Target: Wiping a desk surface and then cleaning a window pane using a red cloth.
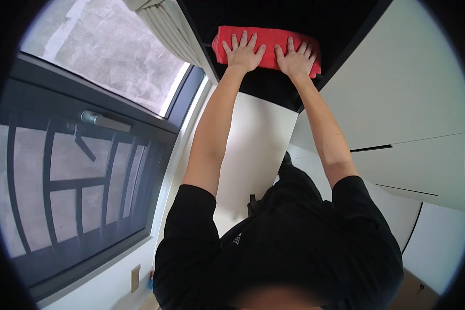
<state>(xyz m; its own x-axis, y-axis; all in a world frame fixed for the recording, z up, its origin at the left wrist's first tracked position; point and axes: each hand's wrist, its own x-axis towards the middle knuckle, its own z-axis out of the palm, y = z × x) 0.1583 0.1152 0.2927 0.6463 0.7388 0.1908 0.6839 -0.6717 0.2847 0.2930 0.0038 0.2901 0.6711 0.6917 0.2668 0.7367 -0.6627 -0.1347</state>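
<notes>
A folded red cloth, seemingly a towel (269, 50), lies on a dark shelf or compartment surface (271, 87) at the top of the view. Flat on its left part rests my left hand (243, 54), fingers spread and pointing away from me. My right hand (297, 60) presses on the cloth's right part, its fingers also apart. Neither hand is closed round the cloth. Both arms are stretched out in front of me, and the cloth's underside is hidden.
On the left is a dark-framed window with a handle (105, 121) and bars. A pale curtain (166, 33) hangs beside the dark compartment. White cabinet panels (403, 89) stand at the right, and a white panel (255, 135) lies below the compartment.
</notes>
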